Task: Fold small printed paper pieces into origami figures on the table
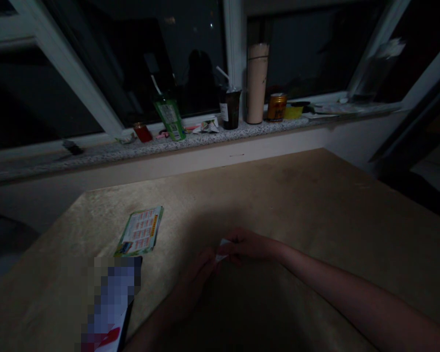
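paper scrap sits pinched between our left hand and right hand, both grips closed on it, above the tabletop, right of the leaflet, for fingertip control.

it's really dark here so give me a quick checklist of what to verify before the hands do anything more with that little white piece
1. Both hands on the piece: ok. The left hand and right hand pinch the small white piece between them.
2. Piece visible enough: not ok. It sits in shadow; its shape cannot be made out.
3. Bare table under the hands: ok.
4. Printed card apart from the hands: ok, it lies to the left.
5. Blurred object near the left forearm: cannot tell what it is.
6. Green bottle, dark cup and gold can on the windowsill: ok, far off.
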`<move>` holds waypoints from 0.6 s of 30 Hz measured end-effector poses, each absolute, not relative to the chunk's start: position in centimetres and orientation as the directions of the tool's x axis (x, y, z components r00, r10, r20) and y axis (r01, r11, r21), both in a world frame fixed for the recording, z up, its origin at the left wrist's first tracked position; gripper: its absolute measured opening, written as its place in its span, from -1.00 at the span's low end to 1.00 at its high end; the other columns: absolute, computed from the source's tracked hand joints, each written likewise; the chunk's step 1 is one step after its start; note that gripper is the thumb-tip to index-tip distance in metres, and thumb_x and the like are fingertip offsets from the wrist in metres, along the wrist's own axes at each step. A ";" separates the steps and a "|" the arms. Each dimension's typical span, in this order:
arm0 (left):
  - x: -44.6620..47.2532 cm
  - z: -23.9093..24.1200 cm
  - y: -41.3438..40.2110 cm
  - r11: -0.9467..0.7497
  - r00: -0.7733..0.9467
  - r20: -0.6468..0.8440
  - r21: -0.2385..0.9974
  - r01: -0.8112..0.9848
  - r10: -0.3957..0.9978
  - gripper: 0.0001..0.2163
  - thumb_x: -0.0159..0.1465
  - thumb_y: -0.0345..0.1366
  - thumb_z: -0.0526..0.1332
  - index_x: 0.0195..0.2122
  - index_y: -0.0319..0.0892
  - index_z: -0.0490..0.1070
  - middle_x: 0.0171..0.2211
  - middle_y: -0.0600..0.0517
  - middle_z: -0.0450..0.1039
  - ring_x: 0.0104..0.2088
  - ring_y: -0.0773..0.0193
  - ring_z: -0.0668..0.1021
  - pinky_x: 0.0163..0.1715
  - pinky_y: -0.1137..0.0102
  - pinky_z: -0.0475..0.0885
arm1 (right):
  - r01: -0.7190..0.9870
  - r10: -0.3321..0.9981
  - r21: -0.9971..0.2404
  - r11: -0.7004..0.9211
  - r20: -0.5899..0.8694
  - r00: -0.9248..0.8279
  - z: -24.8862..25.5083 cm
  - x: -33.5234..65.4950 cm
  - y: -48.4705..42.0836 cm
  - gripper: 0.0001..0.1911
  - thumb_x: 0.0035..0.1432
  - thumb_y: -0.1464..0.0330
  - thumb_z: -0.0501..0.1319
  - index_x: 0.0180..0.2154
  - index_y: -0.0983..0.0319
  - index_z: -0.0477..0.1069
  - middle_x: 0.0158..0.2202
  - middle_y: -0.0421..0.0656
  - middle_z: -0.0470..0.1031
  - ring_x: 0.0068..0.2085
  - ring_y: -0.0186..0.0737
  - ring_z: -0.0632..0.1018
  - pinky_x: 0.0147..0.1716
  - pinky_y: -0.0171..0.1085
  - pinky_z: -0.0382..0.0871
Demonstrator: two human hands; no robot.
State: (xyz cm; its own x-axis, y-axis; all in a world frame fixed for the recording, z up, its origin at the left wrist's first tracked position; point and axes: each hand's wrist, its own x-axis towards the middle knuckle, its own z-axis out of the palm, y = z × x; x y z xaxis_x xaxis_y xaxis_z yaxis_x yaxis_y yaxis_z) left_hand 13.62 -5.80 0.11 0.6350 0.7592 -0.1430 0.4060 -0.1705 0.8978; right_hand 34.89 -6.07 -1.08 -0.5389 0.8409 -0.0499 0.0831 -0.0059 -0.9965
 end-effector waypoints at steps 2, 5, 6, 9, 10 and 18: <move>13.5 -0.1 -5.8 -0.173 0.642 -0.143 0.898 0.403 0.753 -0.73 0.36 -0.08 0.01 -0.11 -0.04 0.42 -0.07 0.03 0.44 -0.03 0.12 0.42 0.02 0.34 0.24 | 0.072 0.844 -0.997 -0.015 -0.052 -0.533 -1.3 34.9 -6.0 -0.59 0.14 0.05 0.17 -0.46 0.29 0.40 -0.63 -0.32 0.29 -0.60 -0.46 0.29 -0.56 -0.42 0.14; 13.4 -0.1 -5.8 -0.185 0.671 -0.154 0.895 0.406 0.725 -0.73 0.39 -0.11 -0.03 -0.13 -0.07 0.40 -0.09 0.03 0.43 -0.06 0.15 0.42 0.01 0.35 0.24 | 0.059 0.848 -0.998 -0.027 -0.054 -0.528 -1.5 34.9 -5.9 -0.57 0.12 0.04 0.17 -0.48 0.29 0.39 -0.63 -0.31 0.30 -0.60 -0.46 0.30 -0.55 -0.42 0.15; 13.4 0.0 -5.8 -0.187 0.681 -0.159 0.895 0.405 0.715 -0.73 0.39 -0.11 -0.04 -0.15 -0.07 0.39 -0.12 0.04 0.43 -0.09 0.16 0.42 -0.02 0.36 0.25 | 0.052 0.850 -0.998 -0.026 -0.050 -0.524 -1.6 34.9 -5.8 -0.57 0.12 0.04 0.18 -0.49 0.29 0.39 -0.63 -0.31 0.30 -0.60 -0.45 0.30 -0.55 -0.41 0.15; 13.5 0.2 -5.8 -0.174 0.690 -0.167 0.902 0.396 0.705 -0.76 0.40 -0.12 -0.03 -0.20 -0.07 0.36 -0.24 0.08 0.41 -0.19 0.20 0.43 -0.10 0.40 0.28 | 0.039 0.856 -0.999 -0.025 -0.041 -0.515 -1.4 35.0 -5.8 -0.55 0.09 0.02 0.19 -0.50 0.29 0.38 -0.64 -0.32 0.29 -0.61 -0.45 0.29 -0.56 -0.41 0.15; 13.5 0.3 -5.8 -0.171 0.687 -0.165 0.904 0.393 0.707 -0.77 0.40 -0.12 -0.03 -0.22 -0.07 0.36 -0.26 0.09 0.39 -0.21 0.21 0.43 -0.13 0.41 0.29 | 0.041 0.856 -0.999 -0.023 -0.041 -0.515 -1.4 35.0 -5.7 -0.56 0.09 0.02 0.18 -0.50 0.29 0.37 -0.65 -0.32 0.28 -0.61 -0.45 0.29 -0.56 -0.41 0.15; 14.0 0.7 -5.8 -0.217 0.667 -0.111 0.895 0.389 0.737 -0.72 0.37 -0.07 0.00 -0.14 -0.06 0.43 -0.17 0.05 0.44 -0.12 0.14 0.43 -0.08 0.37 0.27 | 0.071 0.839 -0.997 0.035 -0.009 -0.543 -1.3 34.9 -5.7 -0.58 0.16 0.07 0.14 -0.48 0.29 0.39 -0.62 -0.30 0.31 -0.59 -0.44 0.31 -0.54 -0.41 0.17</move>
State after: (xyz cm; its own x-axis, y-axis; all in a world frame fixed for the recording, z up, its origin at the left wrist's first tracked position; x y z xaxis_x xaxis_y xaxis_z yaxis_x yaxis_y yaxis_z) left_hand 14.00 -5.84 0.74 0.6667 0.7370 -0.1109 0.3892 -0.2174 0.8951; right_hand 34.93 -5.74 -1.26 -0.5435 0.8394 -0.0092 0.0715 0.0354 -0.9968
